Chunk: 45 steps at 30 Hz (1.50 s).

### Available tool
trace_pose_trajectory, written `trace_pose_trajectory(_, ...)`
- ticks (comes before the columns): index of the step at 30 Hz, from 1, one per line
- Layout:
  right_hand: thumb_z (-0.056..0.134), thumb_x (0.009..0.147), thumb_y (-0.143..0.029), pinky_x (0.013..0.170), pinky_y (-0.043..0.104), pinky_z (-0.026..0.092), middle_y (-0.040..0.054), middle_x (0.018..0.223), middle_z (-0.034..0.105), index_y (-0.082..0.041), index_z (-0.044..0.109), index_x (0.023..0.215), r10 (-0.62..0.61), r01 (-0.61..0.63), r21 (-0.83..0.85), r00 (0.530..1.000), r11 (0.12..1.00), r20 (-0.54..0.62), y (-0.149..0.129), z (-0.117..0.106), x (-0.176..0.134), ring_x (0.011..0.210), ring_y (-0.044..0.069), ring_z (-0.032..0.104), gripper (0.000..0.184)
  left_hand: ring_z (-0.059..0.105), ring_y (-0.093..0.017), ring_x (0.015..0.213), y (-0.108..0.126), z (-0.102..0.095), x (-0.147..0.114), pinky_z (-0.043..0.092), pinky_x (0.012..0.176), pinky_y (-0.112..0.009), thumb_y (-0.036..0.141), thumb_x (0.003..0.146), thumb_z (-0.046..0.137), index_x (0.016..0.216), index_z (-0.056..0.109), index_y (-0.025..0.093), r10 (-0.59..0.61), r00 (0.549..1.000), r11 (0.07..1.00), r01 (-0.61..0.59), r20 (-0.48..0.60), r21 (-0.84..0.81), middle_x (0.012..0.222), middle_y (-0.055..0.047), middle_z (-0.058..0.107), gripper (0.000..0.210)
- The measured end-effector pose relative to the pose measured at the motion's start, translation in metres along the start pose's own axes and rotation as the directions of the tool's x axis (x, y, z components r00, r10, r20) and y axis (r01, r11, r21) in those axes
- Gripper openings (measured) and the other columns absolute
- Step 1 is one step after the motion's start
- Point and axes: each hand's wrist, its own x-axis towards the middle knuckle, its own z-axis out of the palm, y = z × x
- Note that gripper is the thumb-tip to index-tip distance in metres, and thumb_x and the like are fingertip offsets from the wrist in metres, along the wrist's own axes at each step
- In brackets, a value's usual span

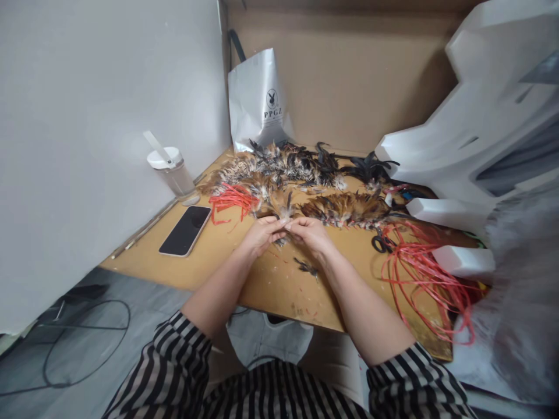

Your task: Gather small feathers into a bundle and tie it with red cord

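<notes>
My left hand [263, 234] and my right hand [308, 234] meet over the middle of the table, fingertips pinched together. Between them is a small bunch of brown feathers [282, 205], its tips pointing away from me. Close beyond my right hand lies a row of brown feathers [349, 209] with reddish bits along its lower edge. A heap of brown, black and pale feathers [283, 163] stretches along the back. Short red strips [233, 201] lie left of my hands. A few dark loose feathers [307, 267] rest on the table nearer to me.
A phone [186, 231] and a lidded cup [174, 174] are on the left. At the back stands a silver bag [257, 105]. Black-handled scissors [382, 242] and long red strips [419, 267] lie on the right, beside white foam pieces [463, 261]. The wooden table [244, 285] ends before my body.
</notes>
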Motion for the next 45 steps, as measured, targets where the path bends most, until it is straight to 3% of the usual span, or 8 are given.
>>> trace_pose_trajectory(6,0.067,0.062,-0.037,0.046,0.022,0.029,-0.0018,0.053,0.055,-0.014,0.061,0.063,-0.147,0.147,-0.266,0.989,0.953,0.017,0.001,-0.003,-0.001,0.045,0.007,0.039,0.023,0.059,-0.009,0.071,0.0,0.001,0.0,0.045,0.07,-0.022,0.03,0.058,0.076,0.066,0.063,0.011,0.065,0.998,0.998,-0.065,-0.012,0.027,0.077,-0.005,0.067,0.024)
trace_pose_trajectory(10,0.062,0.069,-0.032,0.056,0.023,0.035,0.0008,0.064,0.058,-0.017,0.062,0.068,-0.469,0.39,-0.611,0.883,0.689,0.034,0.001,-0.001,-0.004,0.057,0.011,0.047,0.015,0.059,-0.009,0.067,0.0,0.001,0.001,0.045,0.068,-0.021,0.03,0.058,0.076,0.066,0.062,0.011,0.079,0.997,0.997,-0.078,-0.021,0.004,0.071,-0.004,0.065,0.025)
trace_pose_trajectory(14,0.057,0.075,-0.029,0.06,0.024,0.034,0.0016,0.069,0.058,-0.018,0.059,0.066,-0.619,0.436,-0.819,0.774,0.372,0.131,-0.001,0.0,-0.008,0.062,0.012,0.049,0.013,0.057,-0.007,0.062,-0.001,0.001,0.001,0.044,0.063,-0.019,0.029,0.057,0.076,0.068,0.064,0.01,0.053,0.998,0.999,-0.053,-0.019,-0.008,0.068,-0.003,0.064,0.025)
trace_pose_trajectory(20,0.057,0.077,-0.032,0.058,0.023,0.032,0.0008,0.07,0.057,-0.019,0.057,0.066,-0.633,0.389,-0.887,0.759,0.248,0.155,-0.002,-0.004,-0.008,0.062,0.012,0.05,0.017,0.057,-0.007,0.062,-0.001,-0.001,0.001,0.044,0.061,-0.018,0.029,0.057,0.076,0.07,0.065,0.011,-0.007,1.0,1.0,0.007,0.002,0.016,0.068,-0.003,0.064,0.025)
trace_pose_trajectory(31,0.054,0.077,-0.026,0.063,0.023,0.036,0.0023,0.072,0.062,-0.019,0.064,0.075,-0.501,0.381,-0.857,0.848,0.346,0.175,-0.007,-0.006,-0.009,0.066,0.013,0.054,0.013,0.061,-0.01,0.069,0.013,-0.006,0.001,0.043,0.062,-0.019,0.031,0.061,0.073,0.07,0.064,0.011,0.196,0.962,0.98,-0.186,-0.188,0.069,0.08,-0.009,0.068,0.025)
trace_pose_trajectory(39,0.053,0.075,-0.023,0.064,0.024,0.036,0.0042,0.077,0.064,-0.019,0.066,0.071,-0.235,0.384,-0.902,0.912,0.199,0.336,0.005,0.009,-0.013,0.068,0.014,0.056,0.013,0.06,-0.009,0.067,0.013,-0.007,0.003,0.042,0.06,-0.019,0.033,0.059,0.074,0.07,0.063,0.011,0.229,0.941,0.973,-0.211,-0.251,0.098,0.078,-0.008,0.068,0.027)
trace_pose_trajectory(42,0.055,0.073,-0.027,0.061,0.025,0.036,0.0033,0.071,0.064,-0.019,0.065,0.067,-0.334,0.384,-0.865,0.901,0.322,0.276,0.007,0.009,-0.012,0.064,0.014,0.054,0.014,0.059,-0.009,0.064,0.012,-0.006,0.004,0.041,0.058,-0.019,0.033,0.059,0.074,0.068,0.063,0.011,0.252,0.933,0.966,-0.228,-0.257,0.119,0.075,-0.008,0.068,0.027)
trace_pose_trajectory(45,0.056,0.073,-0.034,0.056,0.024,0.037,0.002,0.064,0.062,-0.018,0.065,0.067,-0.417,0.355,-0.713,0.904,0.605,0.095,0.008,0.007,-0.007,0.058,0.013,0.052,0.019,0.057,-0.009,0.06,0.01,-0.005,0.005,0.039,0.055,-0.02,0.035,0.059,0.073,0.065,0.063,0.011,0.272,0.937,0.956,-0.237,-0.22,0.175,0.072,-0.007,0.067,0.027)
